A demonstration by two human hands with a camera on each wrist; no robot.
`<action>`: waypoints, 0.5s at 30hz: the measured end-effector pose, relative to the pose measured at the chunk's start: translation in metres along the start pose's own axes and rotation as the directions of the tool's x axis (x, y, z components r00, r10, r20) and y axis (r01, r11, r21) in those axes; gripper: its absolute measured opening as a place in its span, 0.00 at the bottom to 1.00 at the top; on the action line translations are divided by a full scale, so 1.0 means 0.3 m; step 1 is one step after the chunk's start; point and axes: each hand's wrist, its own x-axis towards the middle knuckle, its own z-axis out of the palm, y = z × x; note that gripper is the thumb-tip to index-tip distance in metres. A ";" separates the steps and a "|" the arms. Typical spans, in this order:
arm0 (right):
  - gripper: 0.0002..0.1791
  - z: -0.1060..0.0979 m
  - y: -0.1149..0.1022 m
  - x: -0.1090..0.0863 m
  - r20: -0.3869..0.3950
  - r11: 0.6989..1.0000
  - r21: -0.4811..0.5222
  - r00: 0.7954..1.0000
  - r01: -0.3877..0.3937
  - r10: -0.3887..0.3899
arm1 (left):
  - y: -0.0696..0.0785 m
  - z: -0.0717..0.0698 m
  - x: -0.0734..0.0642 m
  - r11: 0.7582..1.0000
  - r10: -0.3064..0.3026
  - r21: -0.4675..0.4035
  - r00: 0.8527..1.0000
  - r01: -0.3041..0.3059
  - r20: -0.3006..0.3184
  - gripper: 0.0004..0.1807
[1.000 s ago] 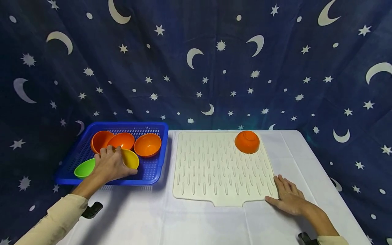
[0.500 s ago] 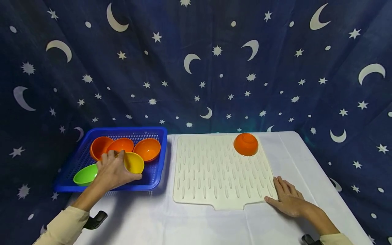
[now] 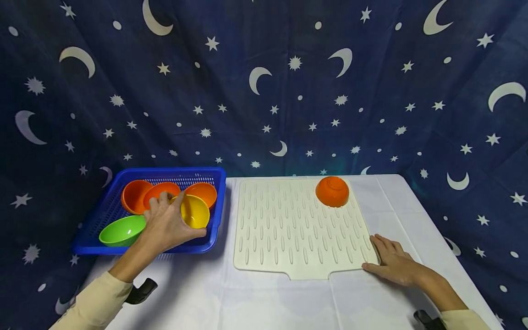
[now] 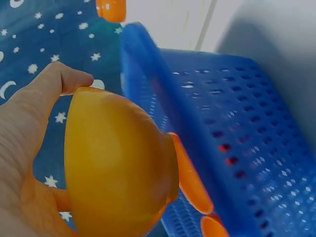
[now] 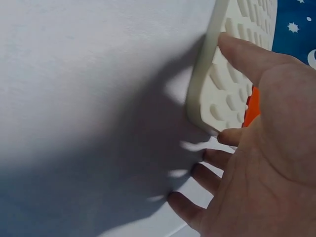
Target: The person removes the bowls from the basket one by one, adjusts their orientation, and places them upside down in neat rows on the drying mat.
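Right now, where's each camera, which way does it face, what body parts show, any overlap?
Head: worn on the head, facing forward and down at the blue perforated basket and cream ridged mat; left hand, right hand and beige sleeves show.
Left wrist: worn there, facing the yellow round bowl; part of the left hand shows.
Right wrist: worn there, facing the mat's corner and white tablecloth; right hand shows.
Shared by head and left wrist: left hand, yellow bowl, basket.

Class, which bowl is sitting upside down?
The orange bowl on the white mat: its base faces up, while in the head view all others show their insides.
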 end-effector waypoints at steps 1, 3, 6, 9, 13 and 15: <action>0.52 -0.008 -0.002 0.002 0.009 1.000 0.002 1.000 0.002 -0.002 | 0.010 -0.004 0.001 1.000 0.006 0.002 1.000 -0.006 0.001 0.58; 0.51 -0.025 -0.005 0.007 0.021 1.000 0.001 1.000 0.010 -0.010 | 0.031 -0.009 0.001 1.000 0.014 -0.002 1.000 -0.014 0.005 0.58; 0.47 -0.044 -0.010 0.015 0.009 0.999 -0.030 1.000 0.012 -0.012 | 0.061 -0.009 0.004 1.000 0.026 -0.011 0.999 -0.026 0.021 0.58; 0.45 -0.059 -0.028 0.017 -0.035 0.999 -0.043 0.999 0.017 -0.018 | 0.088 0.001 0.006 0.999 0.041 -0.021 0.999 -0.040 0.030 0.58; 0.43 -0.063 -0.062 0.027 -0.099 0.997 0.010 0.993 0.072 -0.071 | 0.122 0.013 0.017 0.998 0.059 -0.023 0.998 -0.058 0.031 0.58; 0.42 -0.058 -0.077 0.039 -0.128 0.994 0.029 0.986 0.110 -0.105 | 0.136 0.015 0.023 0.998 0.065 -0.025 0.997 -0.064 0.029 0.58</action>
